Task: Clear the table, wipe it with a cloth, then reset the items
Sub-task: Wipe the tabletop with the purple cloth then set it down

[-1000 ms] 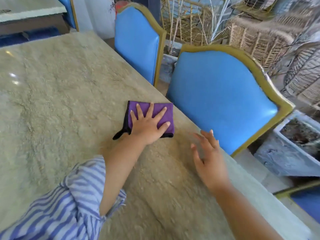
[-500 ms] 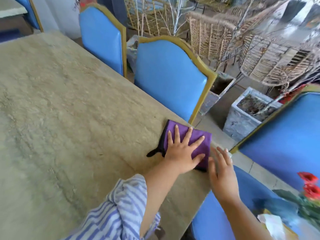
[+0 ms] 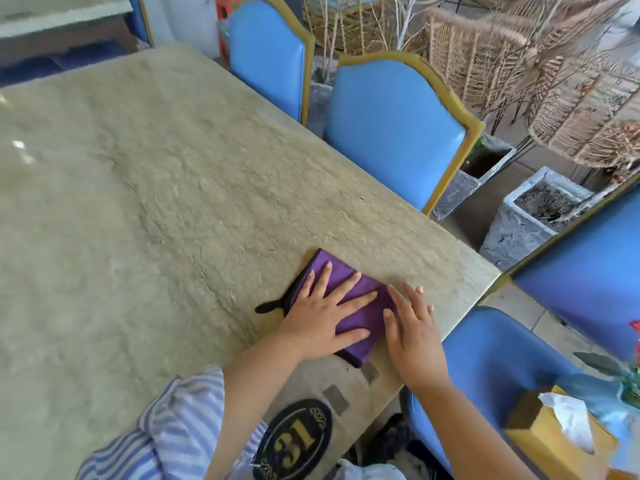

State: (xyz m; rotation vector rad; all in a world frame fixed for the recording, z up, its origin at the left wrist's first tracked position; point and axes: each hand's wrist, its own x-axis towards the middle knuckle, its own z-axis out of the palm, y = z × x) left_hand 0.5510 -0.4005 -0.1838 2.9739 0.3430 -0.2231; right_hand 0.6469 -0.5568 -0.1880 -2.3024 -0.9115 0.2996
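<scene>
- Cloth (image 3: 351,318), purple with black trim, lies flat on the stone table (image 3: 173,202) near its right corner.
- My left hand (image 3: 320,317) presses on it, palm down, fingers spread straight.
- My right hand (image 3: 412,329) lies flat, fingers straight, at the cloth's right edge.

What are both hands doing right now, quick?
Left hand: open, pressed flat on the purple cloth.
Right hand: open, flat at the cloth's edge.
</scene>
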